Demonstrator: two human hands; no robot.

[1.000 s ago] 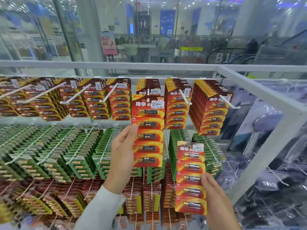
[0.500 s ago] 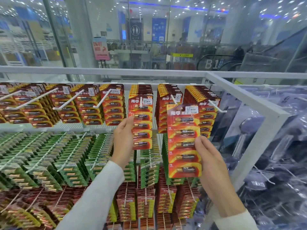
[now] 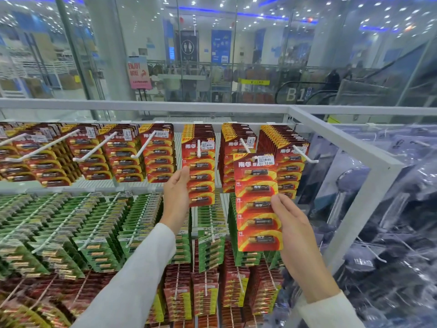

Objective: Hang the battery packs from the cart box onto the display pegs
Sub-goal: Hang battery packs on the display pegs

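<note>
My left hand [image 3: 176, 192] holds the left edge of a red battery pack [image 3: 201, 172] that hangs at the front of a white peg [image 3: 199, 147] in the top row. My right hand [image 3: 293, 233] grips a second red battery pack [image 3: 257, 209], thumb on its front and fingers behind. This pack's hang hole sits at the tip of the neighbouring peg [image 3: 249, 151], in front of the packs hanging there. The cart box is out of view.
More red packs fill the top-row pegs on the left [image 3: 94, 150] and right [image 3: 305, 155]. Green packs [image 3: 71, 221] hang in the row below, dark red ones lower. A white rack frame [image 3: 343, 140] borders the right side, with plastic-wrapped goods [image 3: 390, 221] beyond.
My right hand has raised its pack from low right up to the peg tip. My left hand's pack has gone back along its peg, away from me.
</note>
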